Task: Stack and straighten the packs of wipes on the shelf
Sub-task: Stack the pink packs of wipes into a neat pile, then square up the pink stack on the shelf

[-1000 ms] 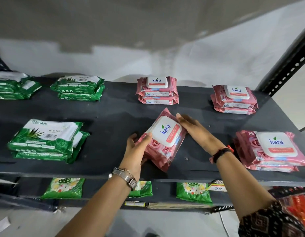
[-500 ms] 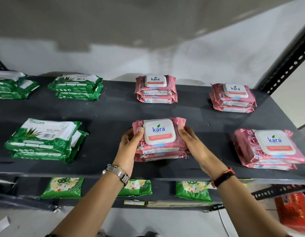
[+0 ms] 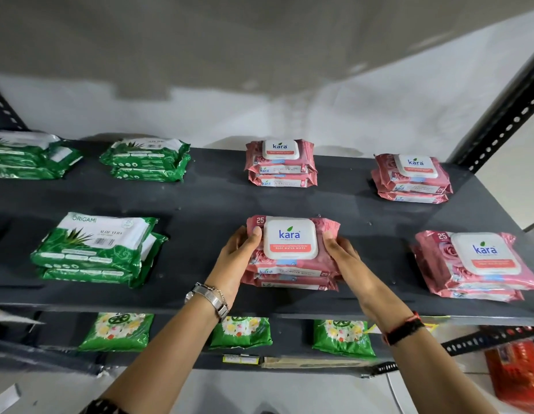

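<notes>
A stack of pink Kara wipes packs [image 3: 291,252] sits at the front middle of the dark shelf [image 3: 206,204], squared to the shelf edge, white lid on top. My left hand [image 3: 240,258] grips its left side, thumb on the top pack. Pressed against the stack's right side is my right hand [image 3: 342,252]. Other pink stacks lie at the back middle [image 3: 280,162], back right [image 3: 412,177] and front right [image 3: 475,264]. Green Origami stacks lie at the front left [image 3: 98,249], back left [image 3: 146,159] and far left [image 3: 26,153].
Below, a lower shelf [image 3: 289,342] carries three green packets, one of them [image 3: 117,331] at the left. A perforated black upright [image 3: 505,115] rises at the right. A red-orange box [image 3: 517,372] sits low at the right. A pale wall stands behind the shelf.
One second ago the top pink pack lay tilted and skewed; both hands turned it square onto the pack beneath. Since half a second ago the hands have stayed on the stack's sides.
</notes>
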